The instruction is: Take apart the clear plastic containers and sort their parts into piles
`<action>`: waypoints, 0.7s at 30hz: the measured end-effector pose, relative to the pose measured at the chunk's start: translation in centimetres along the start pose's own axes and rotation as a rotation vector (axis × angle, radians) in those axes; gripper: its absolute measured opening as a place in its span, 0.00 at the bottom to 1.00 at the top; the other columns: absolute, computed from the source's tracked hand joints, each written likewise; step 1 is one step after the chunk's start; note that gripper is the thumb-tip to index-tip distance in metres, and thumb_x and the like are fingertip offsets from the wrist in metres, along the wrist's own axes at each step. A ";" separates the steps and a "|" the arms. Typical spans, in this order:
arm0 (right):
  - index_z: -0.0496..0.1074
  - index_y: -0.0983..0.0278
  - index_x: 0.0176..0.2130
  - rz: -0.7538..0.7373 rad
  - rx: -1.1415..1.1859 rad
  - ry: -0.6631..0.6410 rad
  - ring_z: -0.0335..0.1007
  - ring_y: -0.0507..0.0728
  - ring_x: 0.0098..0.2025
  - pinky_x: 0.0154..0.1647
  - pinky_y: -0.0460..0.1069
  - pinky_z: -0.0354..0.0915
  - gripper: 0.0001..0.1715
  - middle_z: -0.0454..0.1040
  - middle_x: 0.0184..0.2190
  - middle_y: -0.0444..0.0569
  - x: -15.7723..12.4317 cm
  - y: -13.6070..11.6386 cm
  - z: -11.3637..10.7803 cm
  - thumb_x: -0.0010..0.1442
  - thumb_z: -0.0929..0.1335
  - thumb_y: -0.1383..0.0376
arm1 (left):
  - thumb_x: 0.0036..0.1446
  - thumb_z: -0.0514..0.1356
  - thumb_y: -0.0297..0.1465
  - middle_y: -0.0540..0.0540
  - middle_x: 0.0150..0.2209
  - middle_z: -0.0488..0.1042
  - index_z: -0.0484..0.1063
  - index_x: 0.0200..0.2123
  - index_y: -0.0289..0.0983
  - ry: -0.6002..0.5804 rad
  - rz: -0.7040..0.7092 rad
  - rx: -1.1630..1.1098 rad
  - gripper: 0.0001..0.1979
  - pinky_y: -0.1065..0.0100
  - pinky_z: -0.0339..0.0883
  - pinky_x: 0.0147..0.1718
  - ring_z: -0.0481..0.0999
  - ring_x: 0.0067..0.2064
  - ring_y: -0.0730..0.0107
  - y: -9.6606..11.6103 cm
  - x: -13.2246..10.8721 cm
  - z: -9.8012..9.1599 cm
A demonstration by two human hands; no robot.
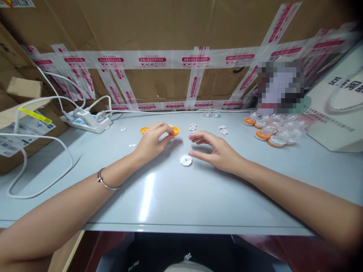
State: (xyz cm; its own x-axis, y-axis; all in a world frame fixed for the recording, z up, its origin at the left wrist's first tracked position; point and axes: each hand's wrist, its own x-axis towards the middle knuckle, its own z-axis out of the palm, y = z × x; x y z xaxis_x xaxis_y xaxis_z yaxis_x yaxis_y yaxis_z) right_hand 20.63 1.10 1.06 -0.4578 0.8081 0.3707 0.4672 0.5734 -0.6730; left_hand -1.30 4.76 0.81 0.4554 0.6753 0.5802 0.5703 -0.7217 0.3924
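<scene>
My left hand (154,140) is closed on an orange round ring-like part (175,131), pinched between thumb and fingers just above the table. Behind its knuckles, another orange ring (144,130) lies partly hidden. My right hand (211,148) is open, thumb and fingers apart, with nothing between them. A round white disc (185,160) with a raised centre lies flat beside the right thumb tip. Beyond the hands sit two small piles of white plastic pieces, one pile (193,127) in the middle and another pile (223,130) farther right.
Clear domed pieces with orange and white bases (276,130) cluster at the right, before a paper bag (337,109). Two clear cups (211,112) stand at the back. Left are a power strip (90,122), looping white cables and a cardboard box (27,132). Taped cardboard (170,85) walls the rear.
</scene>
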 end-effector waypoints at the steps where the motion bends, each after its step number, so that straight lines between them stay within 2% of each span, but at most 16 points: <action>1: 0.65 0.61 0.46 -0.007 -0.036 -0.040 0.67 0.57 0.43 0.45 0.55 0.65 0.23 0.69 0.44 0.51 0.0 0.0 0.0 0.52 0.68 0.55 | 0.56 0.55 0.29 0.46 0.37 0.70 0.69 0.35 0.37 -0.016 -0.032 0.037 0.05 0.65 0.61 0.41 0.68 0.41 0.68 -0.5 0.0 0.1; 4: 0.67 0.61 0.46 -0.059 -0.097 -0.129 0.66 0.57 0.44 0.46 0.54 0.63 0.22 0.69 0.43 0.51 -0.1 -0.1 0.0 0.53 0.68 0.56 | 0.55 0.55 0.30 0.46 0.35 0.70 0.71 0.35 0.37 -0.076 -0.093 0.100 0.05 0.66 0.62 0.38 0.68 0.39 0.67 -1.7 0.1 0.5; 8: 0.63 0.61 0.51 -0.058 -0.105 -0.184 0.64 0.57 0.48 0.48 0.53 0.61 0.29 0.66 0.48 0.51 -0.2 -0.3 0.2 0.51 0.69 0.56 | 0.55 0.55 0.30 0.46 0.35 0.69 0.71 0.34 0.36 -0.118 -0.108 0.088 0.06 0.67 0.63 0.38 0.69 0.38 0.69 -2.2 -0.1 1.0; 10: 0.62 0.61 0.51 -0.056 -0.101 -0.195 0.64 0.57 0.47 0.48 0.53 0.61 0.31 0.66 0.48 0.51 -0.2 -0.2 0.3 0.50 0.70 0.55 | 0.55 0.56 0.31 0.45 0.38 0.68 0.71 0.36 0.36 -0.086 -0.093 0.059 0.07 0.68 0.63 0.39 0.69 0.38 0.70 -2.0 -0.1 1.0; 14: 0.65 0.62 0.47 -0.091 -0.111 -0.202 0.64 0.57 0.45 0.46 0.53 0.62 0.27 0.68 0.43 0.51 -0.1 0.1 0.6 0.49 0.70 0.56 | 0.56 0.55 0.31 0.43 0.40 0.65 0.69 0.39 0.36 0.005 0.001 0.006 0.08 0.66 0.63 0.44 0.68 0.41 0.70 -0.3 -0.1 0.4; 16: 0.66 0.62 0.44 -0.109 -0.109 -0.196 0.64 0.57 0.44 0.45 0.53 0.62 0.24 0.68 0.40 0.51 0.0 0.3 0.7 0.49 0.70 0.57 | 0.57 0.53 0.31 0.44 0.39 0.66 0.69 0.38 0.36 -0.073 0.096 -0.060 0.08 0.67 0.63 0.43 0.68 0.41 0.70 0.8 -0.2 -0.1; 18: 0.67 0.63 0.42 -0.125 -0.097 -0.188 0.65 0.56 0.42 0.45 0.52 0.62 0.20 0.68 0.38 0.50 0.0 0.5 0.8 0.50 0.70 0.57 | 0.57 0.53 0.31 0.44 0.36 0.68 0.70 0.37 0.37 -0.206 0.202 -0.117 0.08 0.67 0.64 0.41 0.68 0.39 0.70 1.7 -0.4 -0.4; 21: 0.68 0.63 0.39 -0.145 -0.070 -0.179 0.65 0.55 0.41 0.44 0.51 0.62 0.15 0.68 0.37 0.50 0.0 0.8 1.0 0.52 0.69 0.59 | 0.57 0.53 0.32 0.44 0.34 0.69 0.71 0.35 0.37 -0.361 0.329 -0.103 0.08 0.67 0.63 0.39 0.68 0.37 0.70 2.4 -0.6 -0.5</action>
State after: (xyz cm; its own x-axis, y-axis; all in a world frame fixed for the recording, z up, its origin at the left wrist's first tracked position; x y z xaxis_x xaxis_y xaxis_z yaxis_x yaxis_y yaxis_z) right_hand 20.21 1.44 -0.07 -0.6476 0.6834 0.3371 0.4351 0.6948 -0.5726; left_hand -0.57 2.53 1.76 0.8177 0.4061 0.4079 0.2949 -0.9042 0.3091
